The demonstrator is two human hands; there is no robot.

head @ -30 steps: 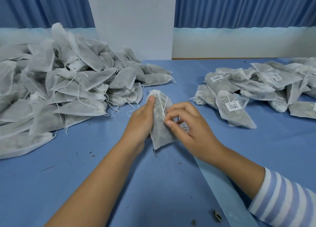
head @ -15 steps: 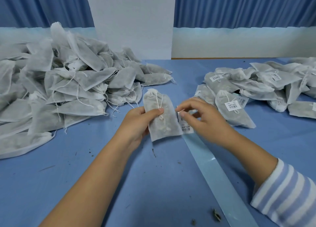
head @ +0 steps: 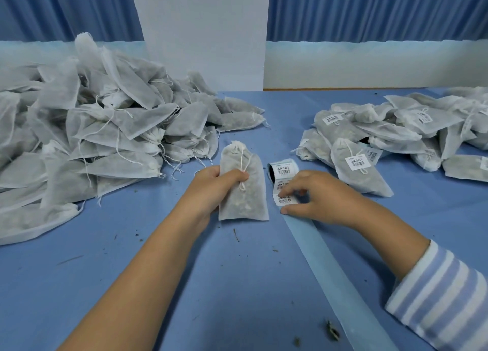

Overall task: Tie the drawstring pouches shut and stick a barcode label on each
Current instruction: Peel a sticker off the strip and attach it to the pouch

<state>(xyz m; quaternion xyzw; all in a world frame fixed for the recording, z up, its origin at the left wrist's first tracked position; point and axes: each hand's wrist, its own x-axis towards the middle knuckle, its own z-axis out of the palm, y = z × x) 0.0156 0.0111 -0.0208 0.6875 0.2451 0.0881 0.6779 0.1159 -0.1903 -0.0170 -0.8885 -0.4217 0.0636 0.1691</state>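
The left grip point(head: 214, 189) holds the tied pouch point(head: 244, 200) low at the bench point(head: 126, 284), fingers behind and thumb across the front on the string point(head: 242, 171). The right grip point(head: 322, 197) pinches a label point(head: 285, 199) at its edge on the strip point(head: 330, 266), just below the roll point(head: 284, 169). The pouch looks light, soft and lumpy, and its thin cloth is likely to crumple. Holding it by the filled middle should keep one face flat. The label looks flimsy and is best lifted by a corner.
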